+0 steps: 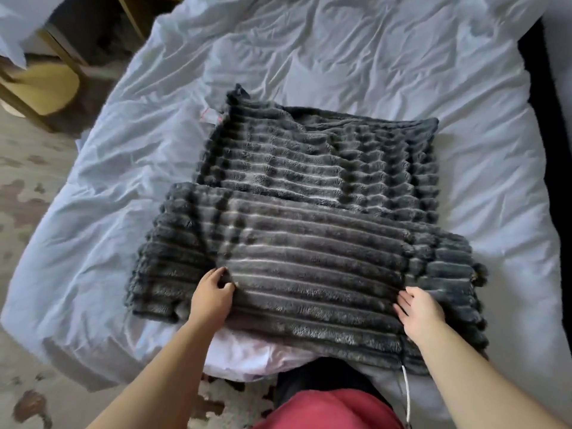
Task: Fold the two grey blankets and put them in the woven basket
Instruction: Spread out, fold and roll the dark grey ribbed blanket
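The blanket (309, 227) lies on the bed (371, 57), close to the near edge, and its nearest part hangs a little over that edge. It is partly folded: a nearer layer lies over a farther one, and their edges do not match (whether this is one blanket or two stacked, I cannot tell). The left hand (213, 294) has curled fingers and pinches a ridge of the pile near the blanket's left side. The right hand (418, 308) is flat, with straight fingers, and rests on the blanket near its right side; it holds nothing.

The step in hand seems to be the next fold. To do it well, both hands should go to the real corners of the top layer, because a pinch in the middle of the pile probably drags only one layer. The ribs run across, so they make a good guide: a fold along one rib gives a straight edge. After that, smoothing from the centre to the sides with flat palms should help, since the fabric looks thick and springy. The basket is not in view.
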Available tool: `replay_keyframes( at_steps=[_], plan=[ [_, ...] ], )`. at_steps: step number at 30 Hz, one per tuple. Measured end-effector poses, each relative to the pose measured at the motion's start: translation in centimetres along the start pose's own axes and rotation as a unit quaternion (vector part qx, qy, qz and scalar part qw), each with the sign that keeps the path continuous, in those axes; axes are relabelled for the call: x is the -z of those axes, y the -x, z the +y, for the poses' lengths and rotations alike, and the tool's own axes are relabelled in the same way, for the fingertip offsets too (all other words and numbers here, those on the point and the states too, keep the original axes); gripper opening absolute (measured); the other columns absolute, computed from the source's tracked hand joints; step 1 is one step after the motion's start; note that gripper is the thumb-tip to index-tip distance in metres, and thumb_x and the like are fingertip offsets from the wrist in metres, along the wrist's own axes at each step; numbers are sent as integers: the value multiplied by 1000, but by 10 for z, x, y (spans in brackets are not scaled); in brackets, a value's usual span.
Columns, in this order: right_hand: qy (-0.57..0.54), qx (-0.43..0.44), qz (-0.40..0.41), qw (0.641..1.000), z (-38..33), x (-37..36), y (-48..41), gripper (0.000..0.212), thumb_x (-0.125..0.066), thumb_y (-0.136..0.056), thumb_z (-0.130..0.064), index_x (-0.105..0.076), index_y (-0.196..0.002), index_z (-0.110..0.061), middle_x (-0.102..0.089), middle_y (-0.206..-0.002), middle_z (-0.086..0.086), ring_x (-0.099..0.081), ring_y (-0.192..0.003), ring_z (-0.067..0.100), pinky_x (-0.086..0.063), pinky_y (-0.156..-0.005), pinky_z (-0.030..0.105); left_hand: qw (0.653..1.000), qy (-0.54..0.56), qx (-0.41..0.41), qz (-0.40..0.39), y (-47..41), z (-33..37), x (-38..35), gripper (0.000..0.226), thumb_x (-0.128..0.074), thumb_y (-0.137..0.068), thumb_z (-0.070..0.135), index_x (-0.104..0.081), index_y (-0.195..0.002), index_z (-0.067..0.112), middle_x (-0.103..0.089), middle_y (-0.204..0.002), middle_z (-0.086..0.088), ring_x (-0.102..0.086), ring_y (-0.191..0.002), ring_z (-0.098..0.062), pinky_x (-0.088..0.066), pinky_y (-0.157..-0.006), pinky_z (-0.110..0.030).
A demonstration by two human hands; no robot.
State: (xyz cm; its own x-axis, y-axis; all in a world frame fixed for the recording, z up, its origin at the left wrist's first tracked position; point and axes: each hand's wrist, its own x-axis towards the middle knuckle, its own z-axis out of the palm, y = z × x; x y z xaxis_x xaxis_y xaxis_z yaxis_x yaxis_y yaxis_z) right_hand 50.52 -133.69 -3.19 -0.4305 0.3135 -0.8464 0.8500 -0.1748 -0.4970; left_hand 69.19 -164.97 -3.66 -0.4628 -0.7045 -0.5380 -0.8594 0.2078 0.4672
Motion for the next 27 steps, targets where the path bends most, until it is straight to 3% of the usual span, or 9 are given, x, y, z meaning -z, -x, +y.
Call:
replay_keyframes(
  at_steps=[10,12,14,16,18,20,23,25,27],
  plan=[
    [-94,28,-29,995,83,78,49,43,-37,-102,-13,-35,-144,-6,-45,-144,15,-43,-134,26,-35,-108,36,999,2,-45,-15,64,-56,9,49,-54,-88,15,-51,-138,13,-52,-140,-6,-52,-124,-23,-42,-100,-33],
    [-96,15,-40,994,116,94,59,42,-37,-102,-16,-37,-142,-7,-56,-127,14,-54,-116,28,-43,-94,34,999,42,-17,-21,77,-75,5,46,-54,-90,18,-52,-136,13,-68,-111,-9,-64,-95,-23,-47,-81,-32],
    [-103,-14,-35,994,148,110,67,35,-39,-101,-20,-46,-131,-3,-56,-97,11,-56,-84,24,-47,-67,31,988,124,77,-45,86,-94,3,44,-54,-92,22,-51,-136,12,-63,-77,-6,-57,-69,-22,-47,-69,-32],
    [-126,-54,-31,990,170,130,70,26,-40,-100,-24,-48,-115,-5,-50,-90,11,-56,-73,25,-53,-46,28,937,280,198,-69,92,-112,-1,43,-55,-94,23,-51,-134,8,-57,-85,-8,-56,-83,-27,-47,-75,-37],
    [-173,-76,-29,982,177,144,68,28,-41,-99,-29,-43,-118,-7,-51,-89,12,-61,-68,27,-53,-39,29,858,429,268,-85,92,-121,-3,44,-54,-96,27,-49,-135,7,-57,-113,-14,-55,-102,-31,-47,-81,-40],
    [-202,-72,-28,976,170,146,62,39,-42,-99,-32,-41,-130,-8,-53,-93,11,-59,-77,24,-56,-54,32,805,512,283,-97,83,-120,-3,51,-50,-98,34,-39,-142,11,-47,-139,-15,-52,-119,-33,-45,-91,-42],
    [-214,-54,-29,975,147,134,46,53,-45,-98,-36,-37,-142,-7,-57,-100,11,-58,-89,23,-53,-73,30,753,593,274,-82,59,-102,0,64,-49,-96,45,-30,-148,14,-39,-148,-14,-43,-133,-30,-39,-106,-43],
    [-211,-57,-37,975,131,120,33,51,-48,-96,-40,-45,-135,-8,-60,-107,6,-60,-95,23,-54,-74,32,733,619,275,-61,39,-84,3,65,-53,-92,51,-38,-145,16,-44,-145,-12,-45,-131,-26,-39,-106,-42],
    [-223,-67,-48,971,115,104,18,37,-51,-94,-41,-56,-115,-11,-56,-132,4,-57,-112,27,-49,-91,42,724,630,276,-53,22,-65,4,62,-56,-88,54,-48,-139,19,-55,-133,-8,-53,-121,-24,-43,-101,-41]
  ],
)
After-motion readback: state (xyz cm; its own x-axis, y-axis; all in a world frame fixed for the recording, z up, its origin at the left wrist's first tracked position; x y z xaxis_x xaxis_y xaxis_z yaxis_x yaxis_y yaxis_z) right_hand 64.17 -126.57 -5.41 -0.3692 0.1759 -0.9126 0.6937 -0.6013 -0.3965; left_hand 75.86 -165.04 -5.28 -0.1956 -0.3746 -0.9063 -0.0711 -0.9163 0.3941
